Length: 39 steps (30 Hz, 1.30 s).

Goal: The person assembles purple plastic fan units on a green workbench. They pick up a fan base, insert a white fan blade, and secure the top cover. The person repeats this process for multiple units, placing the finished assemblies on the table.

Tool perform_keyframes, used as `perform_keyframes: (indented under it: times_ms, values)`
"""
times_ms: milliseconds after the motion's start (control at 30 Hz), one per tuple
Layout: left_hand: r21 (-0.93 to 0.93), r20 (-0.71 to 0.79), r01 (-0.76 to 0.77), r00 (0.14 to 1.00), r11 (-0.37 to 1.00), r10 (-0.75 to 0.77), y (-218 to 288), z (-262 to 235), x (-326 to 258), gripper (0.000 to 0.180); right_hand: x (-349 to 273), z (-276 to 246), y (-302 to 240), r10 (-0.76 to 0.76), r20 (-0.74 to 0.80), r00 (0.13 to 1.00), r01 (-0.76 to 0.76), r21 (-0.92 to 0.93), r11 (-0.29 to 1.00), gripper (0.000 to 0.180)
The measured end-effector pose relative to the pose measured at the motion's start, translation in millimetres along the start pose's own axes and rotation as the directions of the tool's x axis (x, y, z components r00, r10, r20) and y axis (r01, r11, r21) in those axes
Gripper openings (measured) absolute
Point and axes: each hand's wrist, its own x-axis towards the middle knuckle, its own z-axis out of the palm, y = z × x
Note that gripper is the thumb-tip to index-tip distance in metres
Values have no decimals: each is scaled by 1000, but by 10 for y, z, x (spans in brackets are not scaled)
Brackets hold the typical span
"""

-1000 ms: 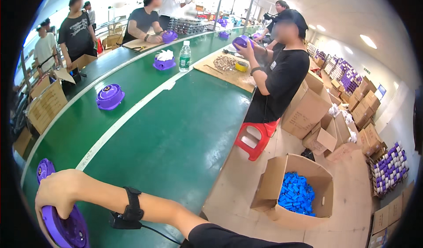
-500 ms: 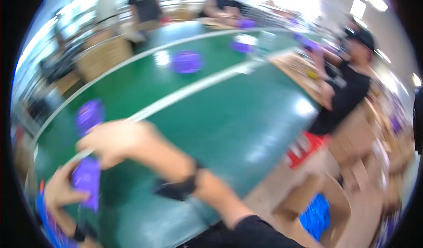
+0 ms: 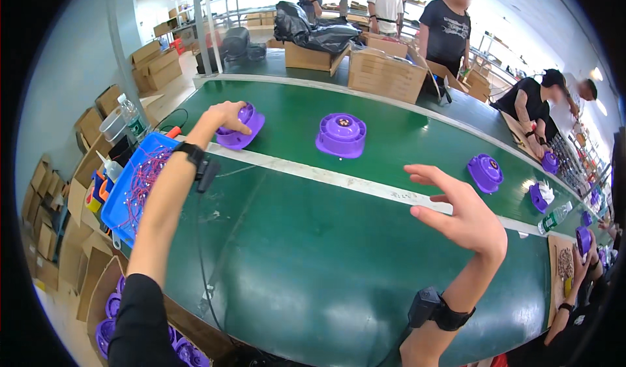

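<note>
My left hand [image 3: 228, 119] grips a purple plastic housing [image 3: 248, 132] at the far left of the green table. Its fingers and thumb lie over the round body, and the piece sits tilted beyond the pale strip. Open and holding nothing, my right hand [image 3: 460, 214] hovers above the table with fingers stretched leftward. Between the hands, farther off, a similar purple housing [image 3: 342, 135] rests with its round top up and a small metallic centre. Farther right lies another purple housing [image 3: 486, 173].
A blue tray [image 3: 116, 214] of red and dark wires stands beside my left forearm. Below it is a carton [image 3: 98, 282] with purple pieces. Two water bottles, one at left [image 3: 132, 116] and one at right [image 3: 554, 217], flank the table. Co-workers handle purple parts at right.
The view has swung left and sharpened. Earlier both hands were together around a purple part at lower left; now my right hand is apart and free, while my left holds a housing beyond the strip.
</note>
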Motion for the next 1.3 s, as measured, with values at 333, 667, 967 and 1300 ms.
perform_keyframes:
  times_ms: [333, 667, 967, 1300]
  values:
    - [-13, -525, 186, 835, 983, -165, 124, 1124, 804, 62, 41, 9, 129, 106, -16, 994, -106, -18, 994, 51]
    - [228, -617, -173, 735, 958, 279, 38, 1127, 552, 51, 69, 55, 52, 16, -17, 1000, -16, 6, 1000, 47]
    - [165, -362, -311, 863, 936, 351, 123, 1037, 549, 48, -46, -1, 138, -107, -30, 994, 109, 77, 991, 45]
    - [-433, -608, -697, 694, 571, 385, 1269, 755, -280, 20, -154, -149, 274, 2, -92, 996, 3, 55, 998, 46]
